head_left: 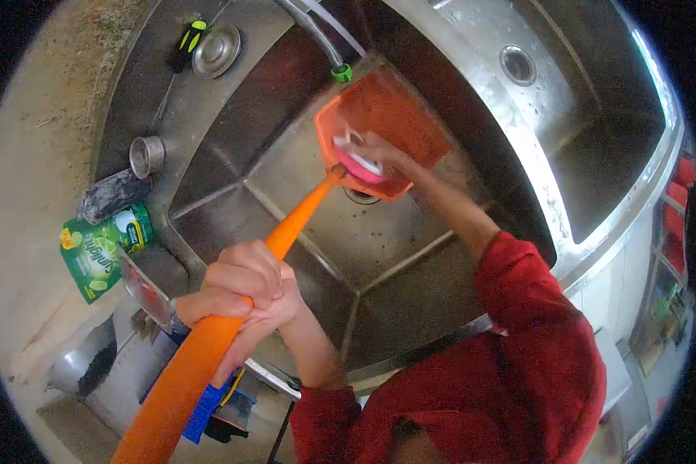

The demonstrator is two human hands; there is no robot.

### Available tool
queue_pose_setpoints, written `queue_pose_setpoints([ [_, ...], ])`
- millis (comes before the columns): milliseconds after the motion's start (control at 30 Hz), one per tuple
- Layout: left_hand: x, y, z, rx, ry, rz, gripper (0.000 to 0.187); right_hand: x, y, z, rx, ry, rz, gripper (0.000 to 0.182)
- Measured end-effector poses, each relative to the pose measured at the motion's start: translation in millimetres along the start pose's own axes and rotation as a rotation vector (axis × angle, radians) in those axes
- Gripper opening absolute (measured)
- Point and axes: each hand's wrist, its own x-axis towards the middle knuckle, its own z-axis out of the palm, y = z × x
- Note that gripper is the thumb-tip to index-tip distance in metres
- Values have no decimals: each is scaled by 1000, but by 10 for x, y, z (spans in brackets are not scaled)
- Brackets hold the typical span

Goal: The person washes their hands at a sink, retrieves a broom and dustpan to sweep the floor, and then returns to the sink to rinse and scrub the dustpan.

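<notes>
My left hand (243, 286) is wrapped round the thick orange handle (298, 216) of a long-handled dustpan. Its orange pan (406, 104) lies tilted inside the steel sink (301, 166), partly over the drain (361, 197). With my right hand (379, 151), slightly blurred, I grip a pink and white scrub brush (361, 168) against the pan near where the handle joins it. The brush's bristles cannot be made out. Just beyond the pan hangs a tap hose with a green tip (341, 73).
Left on the ledge are a green Sunlight pouch (100, 255), a dark scouring pad (116, 196), a small metal cup (146, 157) and a round steel lid (216, 52). A second sink basin (595, 178) adjoins on the right. Blue cloth (201, 414) shows below.
</notes>
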Motion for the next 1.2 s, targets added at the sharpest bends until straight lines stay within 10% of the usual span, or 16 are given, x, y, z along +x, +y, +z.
queue_pose_setpoints([
  [100,-24,-5,-35,32,10,19,60,-308,41,-132,-243,-198,24,49],
  [167,-28,-3,-20,9,-37,7,60,-340,94,-100,-509,-31,-399,44],
  [333,-19,-22,18,36,-33,22,60,53,-386,114,-652,314,-124,23],
  [567,-12,3,-81,23,-3,51,58,-421,-100,-14,-1134,323,-641,23],
  [700,-5,-17,-6,67,17,31,57,-74,-23,-7,-812,194,-412,40],
  [833,8,-6,-40,45,16,14,57,-246,-318,-287,486,134,-364,42],
  [1067,52,-70,7,73,19,39,58,-382,-64,17,-947,50,-359,46],
  [1200,42,-48,-21,62,68,29,58,-569,-609,-255,269,80,-178,50],
])
